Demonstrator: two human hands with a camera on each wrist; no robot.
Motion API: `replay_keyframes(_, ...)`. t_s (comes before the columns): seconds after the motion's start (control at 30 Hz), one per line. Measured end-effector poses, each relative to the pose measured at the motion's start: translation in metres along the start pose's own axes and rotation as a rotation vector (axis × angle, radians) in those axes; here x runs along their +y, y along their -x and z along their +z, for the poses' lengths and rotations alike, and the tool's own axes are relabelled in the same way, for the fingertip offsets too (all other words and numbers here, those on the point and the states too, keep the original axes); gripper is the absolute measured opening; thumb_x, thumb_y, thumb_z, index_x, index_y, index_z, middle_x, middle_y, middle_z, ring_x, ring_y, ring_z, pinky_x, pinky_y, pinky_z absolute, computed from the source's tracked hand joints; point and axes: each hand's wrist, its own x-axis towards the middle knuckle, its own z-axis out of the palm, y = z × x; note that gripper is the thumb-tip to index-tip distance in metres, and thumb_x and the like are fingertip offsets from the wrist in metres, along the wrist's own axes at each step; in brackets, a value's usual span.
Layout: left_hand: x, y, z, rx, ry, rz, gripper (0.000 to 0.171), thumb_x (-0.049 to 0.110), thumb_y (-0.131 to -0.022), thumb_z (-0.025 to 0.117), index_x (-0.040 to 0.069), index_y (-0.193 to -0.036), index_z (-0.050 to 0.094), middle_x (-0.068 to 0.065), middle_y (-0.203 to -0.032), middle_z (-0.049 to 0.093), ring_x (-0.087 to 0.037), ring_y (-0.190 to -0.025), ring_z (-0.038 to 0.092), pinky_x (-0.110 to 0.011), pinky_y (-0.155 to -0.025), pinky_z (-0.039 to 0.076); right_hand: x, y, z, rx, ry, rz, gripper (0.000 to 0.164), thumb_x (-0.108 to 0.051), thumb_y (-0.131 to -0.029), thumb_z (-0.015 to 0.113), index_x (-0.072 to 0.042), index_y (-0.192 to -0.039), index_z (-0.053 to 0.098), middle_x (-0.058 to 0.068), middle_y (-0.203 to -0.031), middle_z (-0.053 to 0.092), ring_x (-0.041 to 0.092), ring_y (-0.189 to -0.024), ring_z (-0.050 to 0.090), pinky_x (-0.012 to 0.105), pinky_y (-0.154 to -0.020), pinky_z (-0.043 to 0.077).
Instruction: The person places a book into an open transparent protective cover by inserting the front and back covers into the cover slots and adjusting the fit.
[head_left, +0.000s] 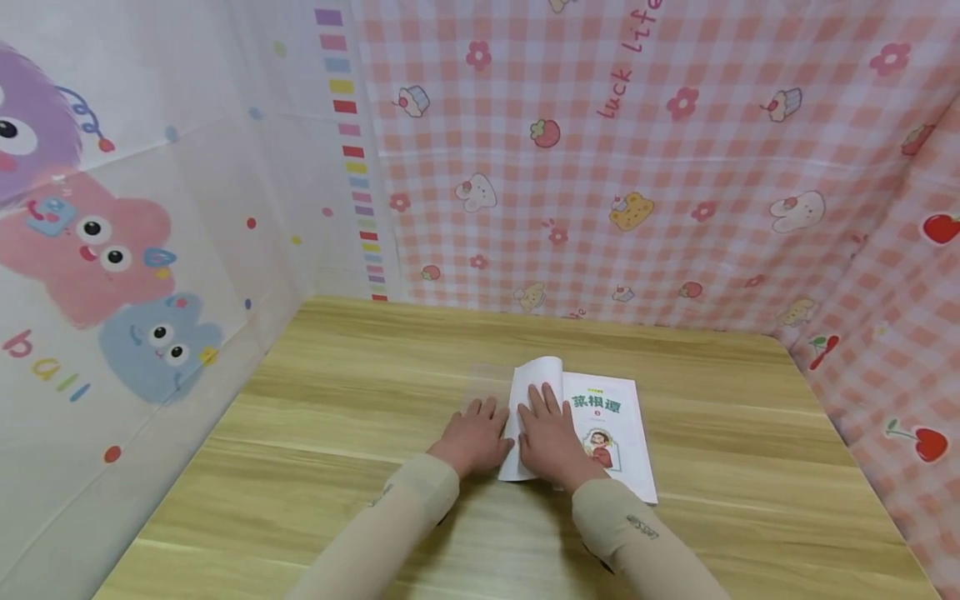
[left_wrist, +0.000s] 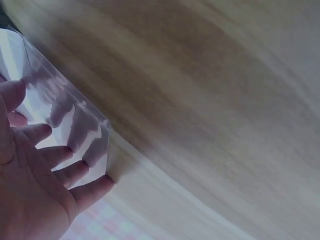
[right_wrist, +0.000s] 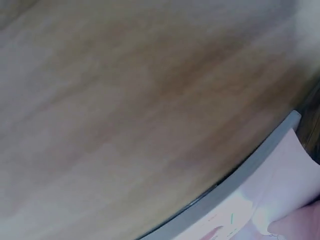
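Note:
A book (head_left: 636, 454) lies on the table, its title page with green characters and a small drawn figure showing on the right. Over its left part curves a white leaf (head_left: 540, 371), bent up at the top. My right hand (head_left: 551, 437) rests on this leaf with fingers extended. Just left of it, my left hand (head_left: 476, 435) touches the leaf's left side, fingers spread. In the left wrist view, clear plastic film (left_wrist: 82, 112) extends past the fingers of the left hand (left_wrist: 45, 185). The right wrist view catches the book's thick edge (right_wrist: 215, 200) and part of the right hand (right_wrist: 300, 222).
The wood-grain table (head_left: 337, 400) extends around the book on all sides. A pink checked cloth (head_left: 570, 183) hangs behind it, with a cartoon-printed white cloth (head_left: 225, 150) at the left and more checked cloth (head_left: 892, 358) at the right.

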Motion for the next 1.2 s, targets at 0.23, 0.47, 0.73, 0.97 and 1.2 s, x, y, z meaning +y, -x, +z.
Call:
replay_keyframes(0.23, -0.003, -0.003, 0.001, -0.006, 0.037, -0.026, 0.061, 0.043, -0.097, 0.045, 0.006, -0.145, 0.040, -0.023, -0.154, 0.027, -0.037, -0.138, 0.024, -0.055, -0.104, 0.038, -0.003, 0.000, 0.001, -0.006, 0.060, -0.020, 0.048, -0.021, -0.092, 0.050, 0.003, -0.134, 0.052, 0.027, -0.151, 0.031, 0.042, -0.140, 0.014, 0.068, -0.106, 0.024)
replay_keyframes(0.47, -0.004, -0.002, 0.002, -0.010, 0.022, -0.028, 0.061, 0.047, -0.098, 0.043, 0.008, -0.145, 0.040, -0.023, -0.152, 0.031, -0.036, -0.137, 0.026, -0.053, -0.105, 0.037, -0.007, 0.001, -0.002, -0.027, 0.056, -0.026, 0.049, -0.022, -0.092, 0.051, 0.004, -0.135, 0.050, 0.027, -0.151, 0.031, 0.042, -0.140, 0.014, 0.069, -0.105, 0.023)
replay_keyframes(0.73, -0.005, 0.002, 0.002, -0.023, 0.047, -0.030, 0.061, 0.047, -0.097, 0.043, 0.010, -0.146, 0.039, -0.031, -0.151, 0.026, -0.039, -0.138, 0.022, -0.052, -0.108, 0.034, -0.007, 0.002, 0.005, -0.027, 0.031, -0.046, 0.049, -0.020, -0.093, 0.051, 0.003, -0.135, 0.050, 0.027, -0.151, 0.031, 0.040, -0.140, 0.016, 0.070, -0.106, 0.020)
replay_keyframes(0.97, -0.008, 0.001, 0.003, -0.044, 0.094, -0.045, 0.065, 0.050, -0.096, 0.043, 0.011, -0.147, 0.038, -0.028, -0.153, 0.024, -0.038, -0.139, 0.020, -0.052, -0.110, 0.031, 0.008, 0.011, 0.002, 0.054, -0.132, 0.007, 0.051, -0.019, -0.096, 0.047, 0.005, -0.141, 0.041, 0.032, -0.153, 0.021, 0.044, -0.139, 0.014, 0.065, -0.108, 0.024)
replay_keyframes(1.2, -0.017, 0.000, 0.001, -0.018, 0.262, -0.072, 0.069, 0.049, -0.091, 0.051, 0.007, -0.145, 0.041, -0.034, -0.153, 0.014, -0.044, -0.139, 0.010, -0.056, -0.113, 0.022, 0.025, 0.022, 0.000, 0.046, -0.289, 0.011, 0.059, -0.027, -0.100, 0.043, 0.004, -0.149, 0.026, 0.032, -0.155, 0.010, 0.040, -0.140, 0.013, 0.055, -0.113, 0.023)
